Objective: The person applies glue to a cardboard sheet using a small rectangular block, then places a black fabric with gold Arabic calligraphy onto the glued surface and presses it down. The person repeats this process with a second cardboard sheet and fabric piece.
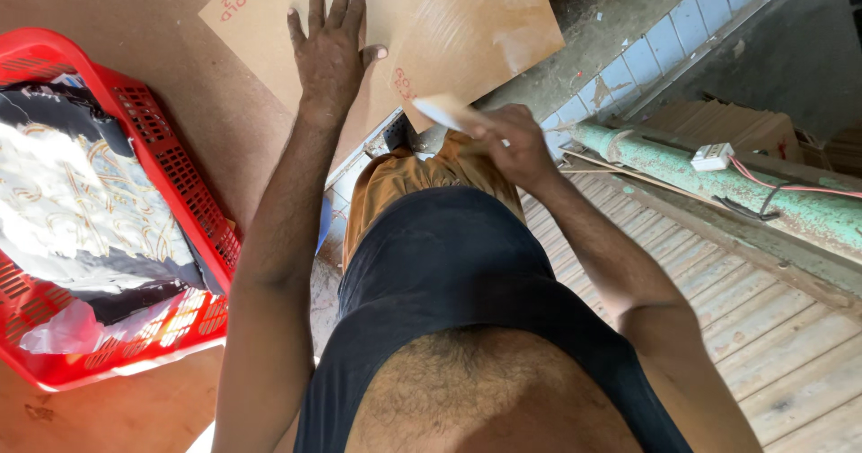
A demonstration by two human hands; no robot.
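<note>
The left hand [330,53] lies flat, fingers spread, on a smooth brown cardboard sheet [269,13], while the right hand [510,148] has its fingers pinched on a thin pale card strip [444,112], beside a red perforated plastic basket [171,161].

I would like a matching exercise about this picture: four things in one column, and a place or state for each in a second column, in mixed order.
Things:
1. left hand
2. right hand
3. red basket
4. green pipe

Places or states:
A. at the left, filled with black and shiny sheets
B. flat on a brown cardboard sheet
C. at the right, above the wooden planks
D. closed around a pale flat piece

Pairs: 1-B, 2-D, 3-A, 4-C
</note>
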